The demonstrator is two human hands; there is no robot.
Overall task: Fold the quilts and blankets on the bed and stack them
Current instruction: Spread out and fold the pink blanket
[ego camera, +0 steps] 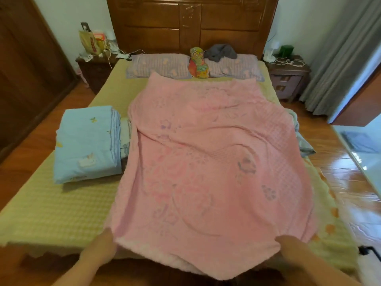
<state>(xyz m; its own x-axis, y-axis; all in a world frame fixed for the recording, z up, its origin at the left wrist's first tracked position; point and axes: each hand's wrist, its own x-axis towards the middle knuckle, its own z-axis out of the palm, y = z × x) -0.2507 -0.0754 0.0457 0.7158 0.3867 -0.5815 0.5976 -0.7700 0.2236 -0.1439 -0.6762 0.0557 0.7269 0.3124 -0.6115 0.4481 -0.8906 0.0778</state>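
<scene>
while the pink blanket (210, 153) lies spread lengthwise down the bed (51, 215), reaching from just below the pillows (160, 66) to the foot, the left hand (103, 244) and right hand (288, 247) each hold its near edge at a corner, though blur hides whether each grip is a pinch or a fist. left of the pink blanket, touching its edge, sits a folded light blue quilt (86, 145), and a grey cloth (301, 141) peeks out from under its right side.
</scene>
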